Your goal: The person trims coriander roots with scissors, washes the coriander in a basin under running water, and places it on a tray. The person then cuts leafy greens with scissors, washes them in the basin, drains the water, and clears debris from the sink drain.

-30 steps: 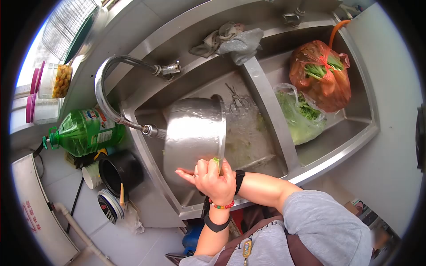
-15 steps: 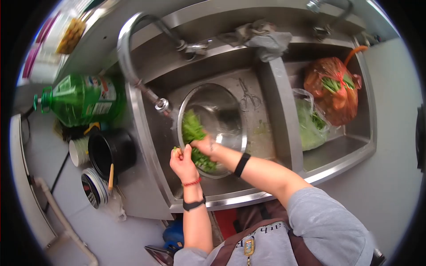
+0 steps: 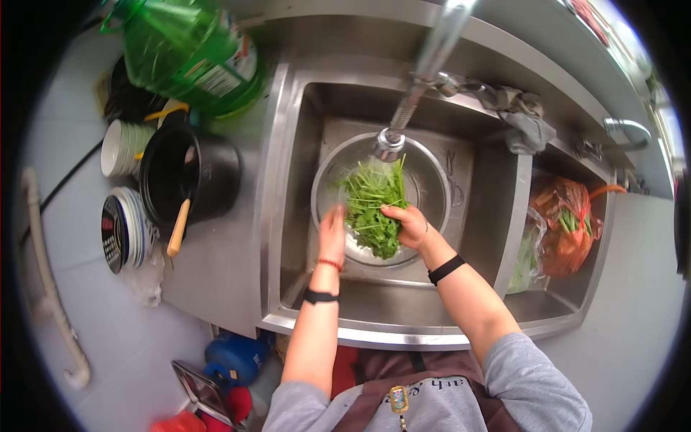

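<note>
A bunch of leafy greens [image 3: 376,216] with thin pale stems lies over the round metal bowl [image 3: 439,169], under the faucet's spout [image 3: 389,146]. My right hand [image 3: 410,225] is closed on the right side of the bunch, its thumb on top of the leaves. At the left side of the greens is my left hand [image 3: 332,230], fingers stretched forward and slightly blurred, holding nothing I can see. Whether those fingers touch the leaves I cannot tell. The bowl stands in the left basin of the steel sink [image 3: 288,237].
Scissors [image 3: 455,180] lie in the basin right of the bowl. The right basin has a red plastic bag [image 3: 568,230] and a clear bag [image 3: 529,252] of greens. A grey cloth [image 3: 529,122] hangs over the divider. Left stand a green bottle [image 3: 194,57], black pot [image 3: 209,169] and stacked bowls [image 3: 122,147].
The view has shifted, and the faucet spout now hangs over the bowl. My left hand has opened and moved to the bunch's left side. The greens are gathered in my right hand.
</note>
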The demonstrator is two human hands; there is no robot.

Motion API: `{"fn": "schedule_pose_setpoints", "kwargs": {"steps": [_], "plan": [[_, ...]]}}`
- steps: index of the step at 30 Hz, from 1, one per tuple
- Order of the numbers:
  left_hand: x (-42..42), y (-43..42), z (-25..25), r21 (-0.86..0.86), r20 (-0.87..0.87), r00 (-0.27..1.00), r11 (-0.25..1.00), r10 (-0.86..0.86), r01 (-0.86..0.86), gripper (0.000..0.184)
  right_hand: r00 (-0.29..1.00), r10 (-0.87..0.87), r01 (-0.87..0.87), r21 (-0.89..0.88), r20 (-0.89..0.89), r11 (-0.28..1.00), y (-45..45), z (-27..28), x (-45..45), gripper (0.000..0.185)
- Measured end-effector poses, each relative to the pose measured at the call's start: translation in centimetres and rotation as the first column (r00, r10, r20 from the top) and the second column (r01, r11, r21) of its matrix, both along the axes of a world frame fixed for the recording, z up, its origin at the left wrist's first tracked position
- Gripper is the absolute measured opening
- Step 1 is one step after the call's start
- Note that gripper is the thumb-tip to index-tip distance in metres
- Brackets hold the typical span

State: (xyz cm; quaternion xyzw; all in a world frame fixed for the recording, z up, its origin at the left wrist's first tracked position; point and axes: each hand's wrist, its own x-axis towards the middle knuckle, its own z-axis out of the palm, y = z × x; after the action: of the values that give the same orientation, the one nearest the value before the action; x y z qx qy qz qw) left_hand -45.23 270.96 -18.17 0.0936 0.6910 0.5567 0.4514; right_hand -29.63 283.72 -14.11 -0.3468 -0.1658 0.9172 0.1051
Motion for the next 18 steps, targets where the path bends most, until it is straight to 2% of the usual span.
{"fn": "schedule_pose_setpoints", "kwargs": {"steps": [1, 2, 3, 5, 6, 8, 9, 10, 11, 12, 13, 14, 15, 16, 17, 18], "plan": [[0.7, 1.7, 3.8, 0.034, 0.631, 0.764, 0.979, 0.136, -0.202, 0.051, 0.999, 0.030, -0.030, -0.037, -0.013, 0.999, -0.3, 0.2, -0.3, 0.038], [1.0, 2.1, 1.5, 0.240, 0.782, 0.622, 0.939, -0.037, -0.245, 0.046, 0.998, 0.068, -0.067, 0.035, -0.020, 0.997, -0.4, 0.8, -0.8, 0.041], [1.3, 1.5, -1.0, 0.354, 0.753, 0.643, 0.909, -0.137, -0.220, 0.038, 0.983, 0.112, -0.140, 0.191, 0.148, 0.972, -0.2, 1.8, -1.4, 0.044], [1.9, 2.5, -1.3, 0.318, 0.712, 0.698, 0.921, -0.074, -0.227, 0.035, 0.875, 0.098, -0.336, 0.449, 0.474, 0.828, 0.7, 3.5, -2.2, 0.051], [2.2, 2.8, -0.7, 0.302, 0.700, 0.714, 0.919, -0.033, -0.254, 0.035, 0.855, -0.151, -0.345, 0.761, 0.496, 0.549, 0.8, 0.9, -1.5, 0.062], [2.4, 3.8, 1.0, 0.274, 0.669, 0.741, 0.910, 0.052, -0.311, 0.035, 0.878, -0.155, -0.373, 0.850, 0.453, 0.373, 0.8, 0.7, -1.2, 0.067], [2.6, 4.2, 0.6, 0.296, 0.538, 0.841, 0.922, 0.055, -0.250, 0.037, 0.891, -0.153, -0.376, 0.884, 0.427, 0.280, 0.9, 0.5, -1.2, 0.069], [2.9, 4.3, 0.1, 0.300, 0.393, 0.918, 0.937, 0.052, -0.181, 0.038, 0.867, -0.093, -0.446, 0.847, 0.489, 0.289, 0.7, 0.0, -1.4, 0.062], [3.0, 4.4, -0.2, 0.289, 0.238, 0.970, 0.951, 0.040, -0.110, 0.040, 0.908, -0.087, -0.304, 0.785, 0.411, 0.540, 0.8, -0.1, -1.3, 0.059], [2.9, 4.5, 0.0, 0.289, 0.255, 0.967, 0.952, 0.025, -0.101, 0.039, 0.938, -0.108, -0.142, 0.648, 0.330, 0.748, 1.2, -0.1, -1.6, 0.057], [2.8, 4.6, 0.4, 0.291, 0.384, 0.919, 0.933, 0.086, -0.209, 0.040, 0.954, -0.155, 0.024, 0.450, 0.256, 0.893, 1.6, -0.1, -1.9, 0.055], [2.7, 4.6, 0.8, 0.280, 0.505, 0.852, 0.907, 0.140, -0.315, 0.042, 0.978, -0.160, 0.115, 0.296, 0.133, 0.948, 2.3, -0.1, -1.8, 0.045], [2.5, 4.6, 0.9, 0.255, 0.615, 0.766, 0.873, 0.185, -0.415, 0.043, 0.978, -0.153, 0.121, 0.216, 0.140, 0.969, 3.0, -1.3, -1.2, 0.046], [2.0, 4.2, 0.4, 0.173, 0.710, 0.676, 0.881, 0.198, -0.440, 0.047, 0.978, -0.147, 0.128, 0.135, 0.146, 0.983, 3.8, -2.8, -0.5, 0.047], [1.6, 4.1, -0.5, 0.089, 0.574, 0.797, 0.953, 0.188, -0.288, 0.047, 0.979, -0.140, 0.133, 0.053, 0.151, 0.990, 4.2, -4.4, 0.0, 0.048], [1.3, 4.1, -1.8, -0.027, 0.429, 0.892, 0.989, 0.142, -0.145, 0.048, 0.925, -0.155, 0.051, 0.290, 0.348, 0.956, 4.2, -4.3, -0.5, 0.051]]}}
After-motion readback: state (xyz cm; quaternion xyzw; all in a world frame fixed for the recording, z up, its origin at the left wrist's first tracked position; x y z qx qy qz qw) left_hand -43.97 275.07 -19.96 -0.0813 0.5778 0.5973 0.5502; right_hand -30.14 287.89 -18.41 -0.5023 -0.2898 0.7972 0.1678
